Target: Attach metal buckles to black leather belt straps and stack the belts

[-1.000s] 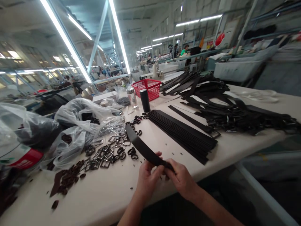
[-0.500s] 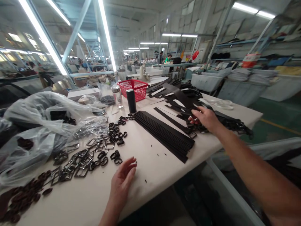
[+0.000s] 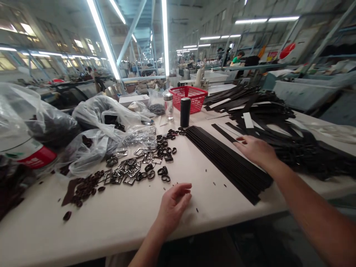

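Note:
My right hand (image 3: 257, 151) reaches over a single black belt strap (image 3: 224, 132), its fingertips at the strap and partly apart; the strap's near end is hidden under the hand. Beside it lies a neat row of black straps (image 3: 225, 159), side by side. My left hand (image 3: 174, 202) hovers near the table's front edge with fingers loosely curved and apart, nothing visible in it. Left of that hand are black loops (image 3: 164, 171), and beyond them a heap of metal buckles (image 3: 128, 168). Brown loops (image 3: 89, 187) lie farther left.
A tangled pile of black straps (image 3: 294, 144) covers the right side. At the back stand a red basket (image 3: 191, 98), a black bottle (image 3: 185, 113) and a glass jar (image 3: 168, 107). Clear plastic bags (image 3: 91, 111) and a white-and-red bucket (image 3: 36, 155) occupy the left.
The view has turned left. My right hand has moved from the tangled pile leftward to the single strap. My left hand stays in much the same pose near the front edge.

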{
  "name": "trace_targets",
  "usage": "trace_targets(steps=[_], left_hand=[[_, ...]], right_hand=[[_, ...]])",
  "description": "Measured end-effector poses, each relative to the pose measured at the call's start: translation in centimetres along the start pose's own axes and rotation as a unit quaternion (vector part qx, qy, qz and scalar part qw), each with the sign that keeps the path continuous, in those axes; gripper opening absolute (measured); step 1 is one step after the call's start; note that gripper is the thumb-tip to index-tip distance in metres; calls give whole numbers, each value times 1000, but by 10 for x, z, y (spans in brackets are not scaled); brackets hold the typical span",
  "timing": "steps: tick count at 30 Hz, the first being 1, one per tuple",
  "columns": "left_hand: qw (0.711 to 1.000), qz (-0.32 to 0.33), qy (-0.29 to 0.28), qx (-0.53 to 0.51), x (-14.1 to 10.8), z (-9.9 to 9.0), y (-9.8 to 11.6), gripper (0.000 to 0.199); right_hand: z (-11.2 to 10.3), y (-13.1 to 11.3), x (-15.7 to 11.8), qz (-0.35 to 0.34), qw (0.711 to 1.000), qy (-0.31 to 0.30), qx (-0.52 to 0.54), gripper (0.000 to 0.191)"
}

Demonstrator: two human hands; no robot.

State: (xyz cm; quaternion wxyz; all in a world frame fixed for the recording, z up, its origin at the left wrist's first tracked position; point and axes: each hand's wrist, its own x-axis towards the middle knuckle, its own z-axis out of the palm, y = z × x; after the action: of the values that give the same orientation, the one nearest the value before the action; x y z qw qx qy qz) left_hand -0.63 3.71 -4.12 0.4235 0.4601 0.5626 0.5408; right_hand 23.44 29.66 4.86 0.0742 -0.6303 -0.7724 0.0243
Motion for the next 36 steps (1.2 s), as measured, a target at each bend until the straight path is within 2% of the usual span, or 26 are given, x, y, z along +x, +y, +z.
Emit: trace_targets(steps=[3,7,13,18,21,24,27,32,36], left_hand=[[1000,5,-2,12,0,-1,0,27],[1000,5,1,29,0,0,2,27],[998,9,-6,58,-2,1,4,28],[997,7,-8,73,-2,-2,-6,30],[997,2,-7,81,-2,-3,-11,33],[996,1,-3,86,-2,-5,-13,34],[996,2,4,90,-2,-5,-11,35],[996,16,11,89,-1,-5,-12,37],[998,17,38,55,0,0,-20,42]], right_hand=[[20,-15,19,-17,998,-56,0,45],[34,-17,36,-21,995,-95,-4,48],[36,-9,40,-35,993,-108,4,45],[40,-16,31,-29,995,-94,-5,58],[38,-17,30,-34,996,-79,-10,56],[31,-6,35,-22,999,-33,-28,50],[25,18,44,23,997,7,-71,48],[30,55,54,74,989,-14,-124,41],[37,65,61,81,989,-22,-122,33]])
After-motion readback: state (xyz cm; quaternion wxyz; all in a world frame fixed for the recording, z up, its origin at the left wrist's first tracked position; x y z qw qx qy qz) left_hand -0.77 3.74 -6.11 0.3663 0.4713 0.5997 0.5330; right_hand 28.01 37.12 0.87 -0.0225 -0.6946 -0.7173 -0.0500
